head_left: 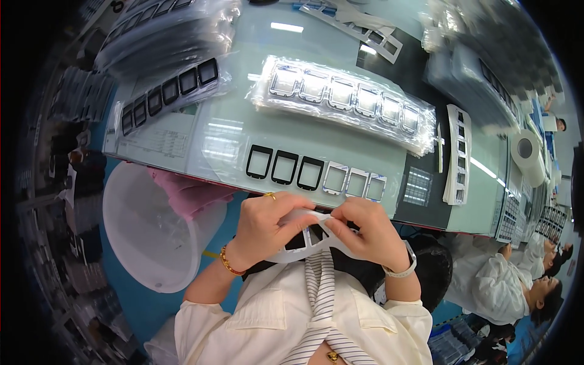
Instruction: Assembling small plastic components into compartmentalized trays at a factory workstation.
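Observation:
In front of my chest, both hands hold a white strip with rectangular cut-outs [319,245], which bends between them. My left hand [263,226] has its thumb and fingers closed on the strip's left part. My right hand [368,230] pinches it close to the left fingertips, near the middle. Just beyond, on the table, lies a row of small rectangular frames: three black frames [311,160] on the left and three whitish frames with blue marks [346,180] on the right. The fingers cover part of the strip's upper edge.
Behind the row lies a plastic-wrapped stack of clear-looking frames [340,96]. Bagged black frames [163,95] lie at left, and a pile of white cut-out strips [451,155] at right. A white bin [149,237] with pink cloth [191,193] stands below the table's left edge. Other people sit at far right.

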Action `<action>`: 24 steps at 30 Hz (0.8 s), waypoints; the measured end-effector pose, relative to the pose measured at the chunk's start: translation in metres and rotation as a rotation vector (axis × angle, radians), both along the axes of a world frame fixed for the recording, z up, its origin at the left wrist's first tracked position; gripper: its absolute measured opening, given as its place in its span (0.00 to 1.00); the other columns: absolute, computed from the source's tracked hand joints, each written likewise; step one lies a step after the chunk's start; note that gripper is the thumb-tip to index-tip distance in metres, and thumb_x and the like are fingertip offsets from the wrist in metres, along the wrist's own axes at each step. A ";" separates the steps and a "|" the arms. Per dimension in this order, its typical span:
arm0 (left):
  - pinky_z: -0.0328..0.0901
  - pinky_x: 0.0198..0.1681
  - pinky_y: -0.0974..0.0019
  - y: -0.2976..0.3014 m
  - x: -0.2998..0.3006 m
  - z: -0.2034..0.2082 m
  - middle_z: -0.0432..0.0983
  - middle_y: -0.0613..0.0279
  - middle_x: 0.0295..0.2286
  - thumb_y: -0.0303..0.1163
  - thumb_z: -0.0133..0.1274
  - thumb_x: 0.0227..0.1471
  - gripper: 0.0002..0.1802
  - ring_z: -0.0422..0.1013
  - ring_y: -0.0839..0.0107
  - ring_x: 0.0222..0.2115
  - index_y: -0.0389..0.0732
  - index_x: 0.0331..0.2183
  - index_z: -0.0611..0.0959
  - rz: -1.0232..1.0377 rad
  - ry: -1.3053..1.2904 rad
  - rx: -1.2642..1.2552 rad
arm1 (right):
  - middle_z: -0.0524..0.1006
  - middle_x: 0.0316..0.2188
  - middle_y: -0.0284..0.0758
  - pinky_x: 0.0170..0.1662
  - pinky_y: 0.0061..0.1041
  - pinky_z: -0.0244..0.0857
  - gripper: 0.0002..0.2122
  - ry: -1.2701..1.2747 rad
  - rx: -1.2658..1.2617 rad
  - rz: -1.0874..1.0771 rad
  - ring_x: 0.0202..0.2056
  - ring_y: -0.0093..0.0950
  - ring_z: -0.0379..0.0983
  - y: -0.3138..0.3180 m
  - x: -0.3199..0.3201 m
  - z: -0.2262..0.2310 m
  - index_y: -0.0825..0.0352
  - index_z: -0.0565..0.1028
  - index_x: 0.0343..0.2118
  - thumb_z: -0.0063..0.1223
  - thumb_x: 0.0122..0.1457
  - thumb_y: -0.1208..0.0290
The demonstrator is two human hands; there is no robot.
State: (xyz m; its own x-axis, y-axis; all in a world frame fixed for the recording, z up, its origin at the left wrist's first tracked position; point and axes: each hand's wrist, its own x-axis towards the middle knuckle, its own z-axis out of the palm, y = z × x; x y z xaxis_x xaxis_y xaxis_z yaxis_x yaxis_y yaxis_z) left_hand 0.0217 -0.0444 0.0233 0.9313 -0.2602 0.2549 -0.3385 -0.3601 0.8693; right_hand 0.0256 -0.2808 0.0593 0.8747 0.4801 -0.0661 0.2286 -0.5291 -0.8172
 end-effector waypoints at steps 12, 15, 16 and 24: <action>0.62 0.21 0.63 0.011 -0.002 -0.002 0.77 0.60 0.19 0.31 0.69 0.51 0.06 0.71 0.65 0.17 0.40 0.28 0.88 -0.028 0.018 0.088 | 0.78 0.39 0.37 0.40 0.29 0.72 0.06 -0.032 0.115 0.026 0.37 0.33 0.77 0.014 0.005 -0.001 0.68 0.81 0.37 0.63 0.57 0.81; 0.64 0.22 0.63 0.017 -0.001 -0.011 0.79 0.58 0.21 0.31 0.68 0.51 0.07 0.74 0.62 0.19 0.39 0.28 0.87 0.043 -0.009 0.230 | 0.79 0.38 0.36 0.39 0.29 0.71 0.07 -0.164 0.130 0.103 0.35 0.33 0.76 0.020 0.004 0.018 0.67 0.80 0.35 0.63 0.53 0.84; 0.64 0.22 0.63 0.019 -0.001 -0.010 0.79 0.58 0.21 0.31 0.68 0.51 0.07 0.74 0.62 0.19 0.39 0.28 0.87 0.048 -0.007 0.231 | 0.80 0.36 0.36 0.39 0.29 0.70 0.08 -0.174 0.200 0.086 0.34 0.33 0.76 0.021 0.003 0.029 0.67 0.80 0.34 0.63 0.52 0.85; 0.64 0.22 0.62 0.018 0.002 -0.016 0.76 0.64 0.19 0.33 0.69 0.51 0.05 0.72 0.64 0.18 0.44 0.30 0.89 0.063 -0.145 0.251 | 0.80 0.31 0.32 0.40 0.20 0.67 0.04 -0.060 0.197 -0.363 0.33 0.20 0.73 0.020 0.040 -0.021 0.73 0.79 0.36 0.61 0.63 0.79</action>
